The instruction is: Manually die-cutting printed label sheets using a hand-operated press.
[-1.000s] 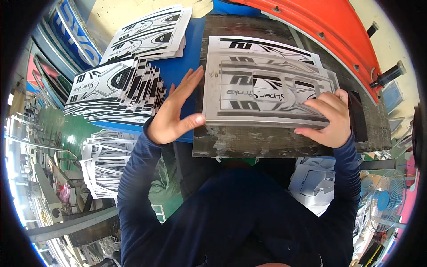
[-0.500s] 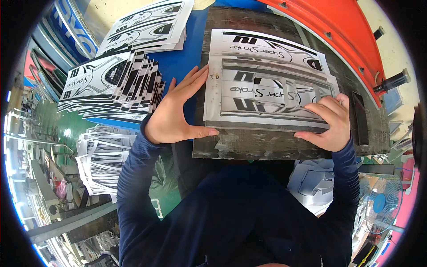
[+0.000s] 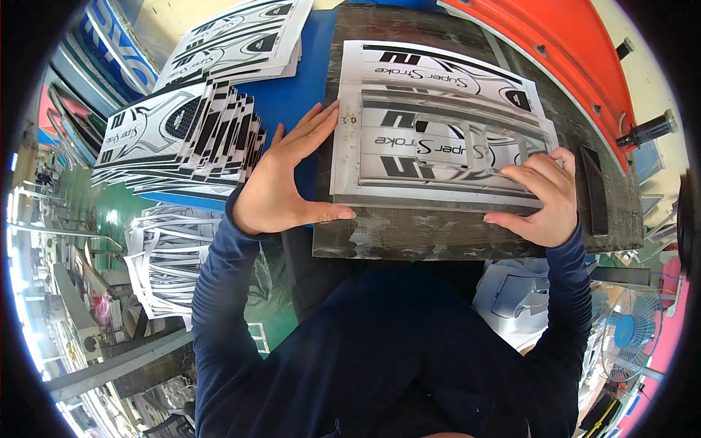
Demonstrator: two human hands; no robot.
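On a dark, worn board (image 3: pixel 409 237) lies a white sheet printed with black graphics (image 3: pixel 478 71). A clear plate with raised inner frames (image 3: pixel 350 160) rests over the sheet's near part, and the print shows through it. My left hand (image 3: pixel 281 182) is spread at the plate's left end, fingertips along the side edge and thumb by the near left corner. At the right end, my right hand (image 3: pixel 548 193) grips the clear plate, with fingers bent over its top and the thumb at the near edge.
A fanned stack of printed sheets (image 3: pixel 153 139) sits on a blue surface (image 3: pixel 292 98) at left, another stack (image 3: pixel 234 36) behind it. Cut paper strips (image 3: pixel 171 263) lie below. A red machine part (image 3: pixel 569 51) borders the board's far right; a dark flat bar (image 3: pixel 594 190) lies beside my right hand.
The whole view has shifted slightly. Both hands keep almost the same places at the clear plate, and the plate stays over the sheet.
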